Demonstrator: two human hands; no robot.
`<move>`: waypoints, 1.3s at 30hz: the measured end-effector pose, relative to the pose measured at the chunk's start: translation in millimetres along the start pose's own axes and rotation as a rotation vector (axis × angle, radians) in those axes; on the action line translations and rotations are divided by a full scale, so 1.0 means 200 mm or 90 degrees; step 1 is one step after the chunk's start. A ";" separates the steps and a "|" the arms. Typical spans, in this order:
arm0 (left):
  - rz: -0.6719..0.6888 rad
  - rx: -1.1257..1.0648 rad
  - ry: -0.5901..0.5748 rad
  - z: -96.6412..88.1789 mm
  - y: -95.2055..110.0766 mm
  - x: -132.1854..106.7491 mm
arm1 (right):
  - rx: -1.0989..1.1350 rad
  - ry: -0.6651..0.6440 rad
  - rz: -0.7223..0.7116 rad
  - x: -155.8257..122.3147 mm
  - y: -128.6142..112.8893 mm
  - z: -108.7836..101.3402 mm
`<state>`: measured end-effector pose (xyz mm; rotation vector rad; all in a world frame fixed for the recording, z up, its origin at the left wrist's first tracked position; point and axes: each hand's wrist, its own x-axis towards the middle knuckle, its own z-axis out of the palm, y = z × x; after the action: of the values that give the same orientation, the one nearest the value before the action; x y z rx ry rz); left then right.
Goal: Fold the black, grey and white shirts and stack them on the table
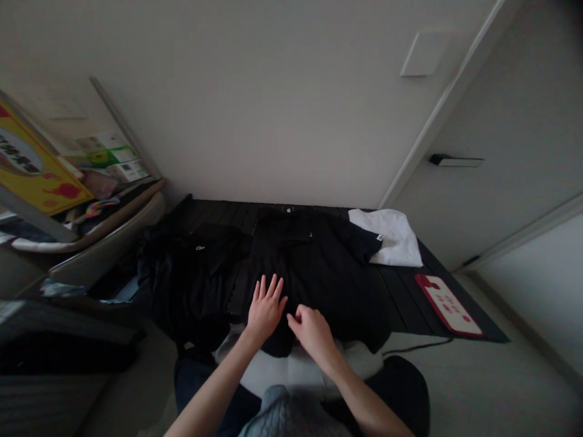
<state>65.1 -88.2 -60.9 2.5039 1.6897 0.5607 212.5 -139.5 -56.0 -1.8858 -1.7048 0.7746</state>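
Note:
A black short-sleeved shirt (339, 276) lies spread on the dark slatted table, its neck end towards the wall. Its right sleeve sticks out and carries a small white tag, while the left side looks folded inward. My left hand (265, 309) rests flat on the shirt's lower left part, fingers apart. Just to its right, my right hand (313, 331) is curled closed over the shirt's lower edge. Dark cloth and the hand's own back hide whether it grips any fabric. Left of the shirt, another dark garment (182, 279) lies in a loose heap.
Partly under the shirt's right sleeve is a folded white cloth (403, 240). A red-edged white board (449, 306) lies near the right end of the table (405, 303). At left stand a yellow box (40, 176) and clutter; behind are a wall and a door handle (455, 161).

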 end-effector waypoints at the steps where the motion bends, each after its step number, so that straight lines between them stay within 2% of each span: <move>1: 0.001 0.026 -0.007 0.02 0.01 0.00 | -0.020 0.017 0.000 0.03 0.01 -0.05; 3: 0.007 0.056 -0.004 0.05 0.01 -0.01 | -0.039 0.085 0.015 0.13 0.05 -0.17; 8: 0.012 0.064 0.009 0.05 0.00 -0.02 | -0.090 0.339 0.116 0.43 0.24 -0.42; 11: 0.003 0.057 0.011 0.06 0.01 -0.02 | -0.144 0.398 0.187 0.56 0.34 -0.48; 16: -0.004 0.053 0.014 0.05 0.02 -0.01 | -0.169 0.475 0.265 0.67 0.43 -0.50; 21: 0.000 0.060 0.017 0.07 0.01 -0.02 | -0.091 0.450 0.293 0.76 0.51 -0.50; 27: -0.024 0.060 0.003 0.06 0.03 -0.01 | -0.018 0.460 0.220 0.89 0.62 -0.54; 30: -0.039 0.021 0.008 0.05 0.14 0.00 | 0.077 0.416 0.195 0.94 0.63 -0.59; 32: 0.000 -0.038 0.015 0.06 0.24 0.01 | 0.127 0.367 0.154 0.96 0.62 -0.62; 35: 0.061 -0.155 0.016 0.10 0.39 0.03 | 0.147 0.312 0.048 0.95 0.56 -0.66; 39: 0.057 -0.295 0.032 0.12 0.50 0.12 | 0.161 0.281 -0.102 0.96 0.46 -0.69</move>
<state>170.4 -101.7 -51.5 2.2485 1.2788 0.9102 386.4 44.4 -35.9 -1.5818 -1.3878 0.4443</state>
